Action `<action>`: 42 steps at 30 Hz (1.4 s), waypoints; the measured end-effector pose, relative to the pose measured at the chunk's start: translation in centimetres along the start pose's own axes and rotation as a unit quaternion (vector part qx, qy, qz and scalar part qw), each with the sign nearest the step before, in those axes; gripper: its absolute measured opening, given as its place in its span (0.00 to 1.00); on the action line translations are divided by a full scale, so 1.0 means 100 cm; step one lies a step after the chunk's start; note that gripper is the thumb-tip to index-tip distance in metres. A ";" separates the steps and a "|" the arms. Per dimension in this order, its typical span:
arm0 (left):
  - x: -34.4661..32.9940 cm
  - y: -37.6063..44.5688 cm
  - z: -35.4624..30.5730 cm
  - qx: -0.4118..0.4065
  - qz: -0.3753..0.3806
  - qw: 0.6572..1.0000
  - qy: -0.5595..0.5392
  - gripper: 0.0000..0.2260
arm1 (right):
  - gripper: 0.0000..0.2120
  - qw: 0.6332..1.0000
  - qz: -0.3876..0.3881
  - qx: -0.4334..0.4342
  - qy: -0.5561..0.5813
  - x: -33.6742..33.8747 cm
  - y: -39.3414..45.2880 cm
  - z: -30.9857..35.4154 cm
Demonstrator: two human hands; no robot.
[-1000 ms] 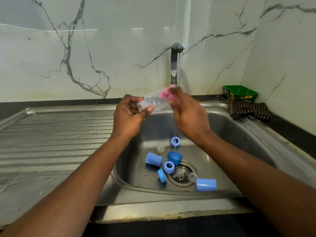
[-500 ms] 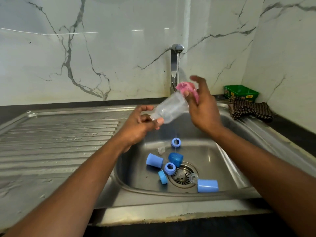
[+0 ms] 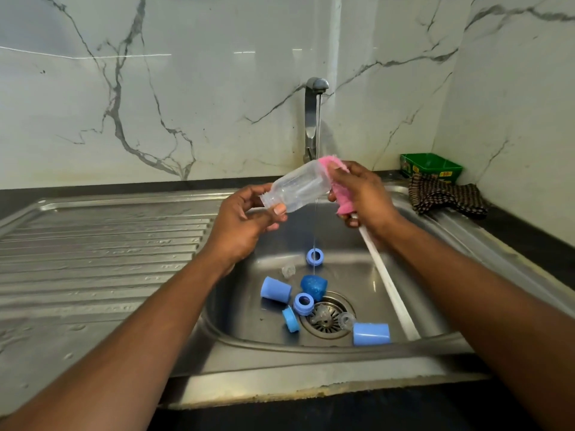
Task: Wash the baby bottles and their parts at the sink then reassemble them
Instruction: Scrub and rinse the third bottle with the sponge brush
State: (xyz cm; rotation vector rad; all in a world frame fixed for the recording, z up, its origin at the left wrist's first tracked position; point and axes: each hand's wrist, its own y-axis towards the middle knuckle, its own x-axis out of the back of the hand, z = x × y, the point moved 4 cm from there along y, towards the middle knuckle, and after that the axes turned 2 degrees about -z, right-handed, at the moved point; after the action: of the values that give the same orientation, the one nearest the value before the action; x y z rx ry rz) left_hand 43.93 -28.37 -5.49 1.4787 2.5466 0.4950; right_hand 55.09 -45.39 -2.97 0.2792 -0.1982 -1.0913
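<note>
Both hands held one clear bottle (image 3: 298, 189) over the sink (image 3: 435, 343), tilted, its threaded neck low to the left and its base up to the right. Fingers and thumb of the left hand (image 3: 245, 222) were curled round the neck end. At the base, the right hand (image 3: 364, 194) gripped a pink cloth (image 3: 337, 181) pressed against the bottle.

A thin stream of water ran from the tap (image 3: 312, 113) down just past the bottle's base and landed in the basin on a blue ring (image 3: 314, 257). Scattered below lay two light blue caps, one on its side left of the drain (image 3: 275, 290) and one at the near wall (image 3: 371, 334), a darker blue piece (image 3: 314, 286), a second ring (image 3: 304, 303) touching the drain's (image 3: 326, 318) rim, and a blue disc (image 3: 291, 320) standing on edge. Two clear teats were hard to make out, one near the far ring (image 3: 287, 270) and one at the drain's right edge (image 3: 346, 320).

A ribbed draining board (image 3: 93, 259) stretched away to the left. On the right counter a checked cloth (image 3: 445, 197) lay bunched in front of a green box (image 3: 431, 166), hiding its lower part. Both forearms crossed the near rim and hid parts of the basin's walls. How much of the bottle's base the pink cloth covered could not be told.
</note>
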 end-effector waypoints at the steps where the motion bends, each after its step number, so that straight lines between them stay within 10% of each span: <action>1: 0.000 0.000 0.001 -0.006 -0.009 1.000 -0.007 0.18 | 0.15 1.000 0.021 -0.011 -0.004 -0.002 -0.001 -0.003; 13: 0.003 0.004 0.007 -0.014 0.005 0.999 0.039 0.19 | 0.20 0.997 -0.070 0.026 -0.028 0.007 0.008 -0.013; 17: 0.000 0.003 0.008 -0.002 0.028 0.999 0.042 0.20 | 0.23 0.998 0.019 -0.045 -0.046 -0.002 0.003 -0.021; 23: 0.012 0.008 0.013 -0.030 0.000 0.991 0.129 0.19 | 0.11 0.993 -0.003 0.009 -0.120 -0.002 0.006 -0.020; 28: 0.014 0.007 0.005 -0.095 -0.028 0.964 0.246 0.22 | 0.16 0.974 -0.080 0.066 -0.203 0.011 0.011 -0.016; 36: 0.005 0.002 -0.014 -0.250 -0.015 0.900 0.358 0.19 | 0.20 0.882 0.078 0.281 -0.371 -0.045 -0.023 0.001; 42: 0.004 -0.001 -0.016 -0.259 -0.024 0.900 0.350 0.20 | 0.15 0.885 -0.034 0.194 -0.421 -0.015 0.004 -0.010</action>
State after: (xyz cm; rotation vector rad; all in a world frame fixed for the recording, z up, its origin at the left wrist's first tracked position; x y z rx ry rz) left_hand 43.16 -28.39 -4.00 1.1591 2.5499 1.8069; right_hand 55.01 -43.78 -3.81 0.1492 -1.2055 -1.1839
